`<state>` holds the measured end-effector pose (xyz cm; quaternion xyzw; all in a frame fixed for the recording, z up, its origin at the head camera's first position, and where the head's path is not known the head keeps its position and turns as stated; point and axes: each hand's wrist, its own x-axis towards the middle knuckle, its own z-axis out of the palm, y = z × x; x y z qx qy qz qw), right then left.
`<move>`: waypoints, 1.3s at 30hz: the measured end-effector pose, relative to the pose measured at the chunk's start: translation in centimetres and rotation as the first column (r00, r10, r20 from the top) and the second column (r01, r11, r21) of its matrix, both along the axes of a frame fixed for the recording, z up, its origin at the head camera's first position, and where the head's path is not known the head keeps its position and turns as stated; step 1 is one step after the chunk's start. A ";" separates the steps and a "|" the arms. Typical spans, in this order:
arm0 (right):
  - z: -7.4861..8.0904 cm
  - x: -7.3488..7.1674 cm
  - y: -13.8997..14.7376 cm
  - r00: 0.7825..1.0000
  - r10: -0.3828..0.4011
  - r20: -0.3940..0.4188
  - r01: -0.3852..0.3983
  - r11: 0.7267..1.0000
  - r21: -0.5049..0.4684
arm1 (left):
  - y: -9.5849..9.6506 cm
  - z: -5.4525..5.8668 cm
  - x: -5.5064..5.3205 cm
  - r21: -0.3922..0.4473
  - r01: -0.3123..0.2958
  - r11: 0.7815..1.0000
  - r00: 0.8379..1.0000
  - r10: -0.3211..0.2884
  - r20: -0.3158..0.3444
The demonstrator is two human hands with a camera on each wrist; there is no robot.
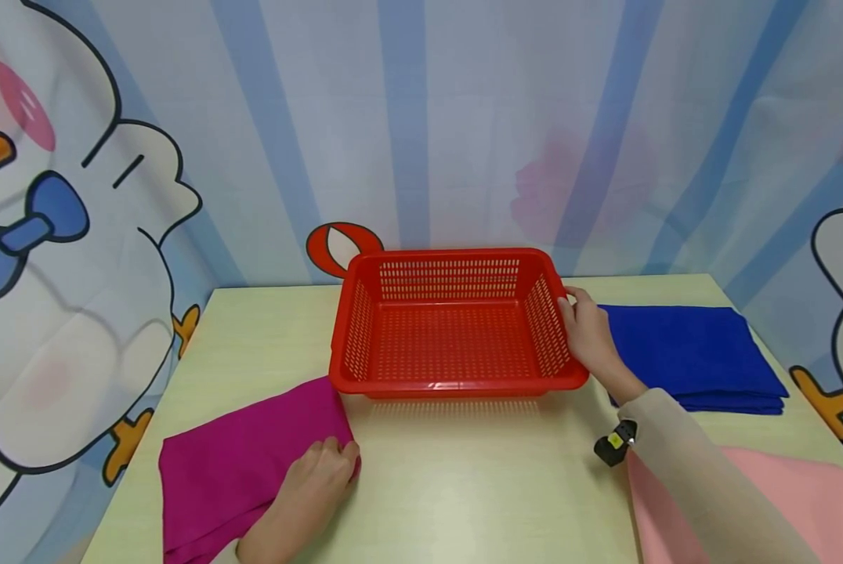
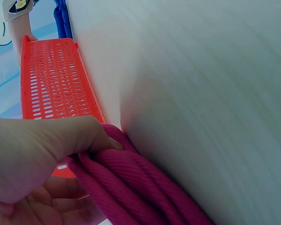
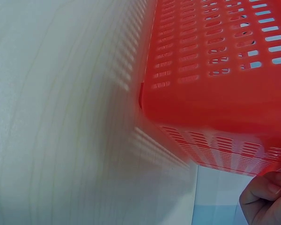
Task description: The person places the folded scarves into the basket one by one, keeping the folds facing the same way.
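Note:
A red plastic basket [image 1: 450, 389] with slotted sides stands at the back middle of the table. My right hand [image 1: 591, 333] grips its right rim, and the curled fingers show at the basket's edge in the right wrist view. At the front left lies a folded magenta cloth [image 1: 238, 446]. My left hand [image 1: 309, 486] pinches the right edge of that cloth; in the left wrist view the thumb [image 2: 91, 136] presses on its stacked folds, with the other fingers underneath. The inside of the basket shows only its bare slotted floor.
A folded blue cloth [image 1: 689, 352] lies right of the basket, and a pink cloth [image 1: 802, 501] lies at the front right, partly under the right sleeve [image 1: 703, 470]. Behind the pale wooden table [image 1: 478, 486] hangs a printed curtain [image 1: 464, 141].

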<state>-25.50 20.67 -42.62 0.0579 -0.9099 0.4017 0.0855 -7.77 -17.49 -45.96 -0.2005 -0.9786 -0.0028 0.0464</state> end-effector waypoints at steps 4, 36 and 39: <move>0.0 0.0 0.0 1.000 0.000 0.002 0.000 1.000 0.000 | 0.0 0.0 0.1 0.005 0.002 1.000 1.000 -0.002 0.001; 0.2 -0.1 0.1 1.000 -0.001 0.019 0.001 1.000 0.010 | 0.6 0.3 1.5 -0.026 0.012 1.000 0.999 -0.011 0.046; 0.2 -0.1 0.0 1.000 0.005 0.020 -0.005 1.000 0.008 | 0.6 0.3 1.6 -0.035 0.006 0.999 0.998 -0.004 0.068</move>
